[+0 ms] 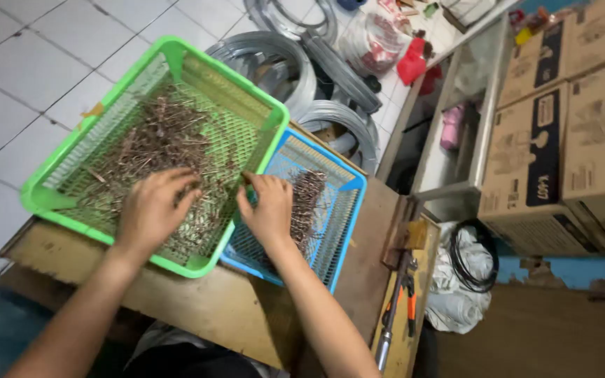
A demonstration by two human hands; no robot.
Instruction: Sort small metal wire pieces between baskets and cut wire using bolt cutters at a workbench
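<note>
A green plastic basket (pixel 176 52) sits on a worn wooden table (pixel 204 308) and holds a heap of rusty nails (pixel 155 133). My left hand (pixel 152 210) lies palm down inside it, fingers curled over the nails. Beside it a blue plastic basket (pixel 351 189) holds a smaller bunch of nails (pixel 308 196). My right hand (pixel 267 206) hovers at the edge between the two baskets, its fingertips pinching at nails near the green rim. What it grips is hidden by the fingers.
Coils of grey wire (pixel 295 63) lie on the tiled floor behind the baskets. Cardboard boxes (pixel 568 140) are stacked at the right. Orange-handled pliers (pixel 407 301) rest on a wooden ledge, next to a black cable coil (pixel 474 259) on white cloth.
</note>
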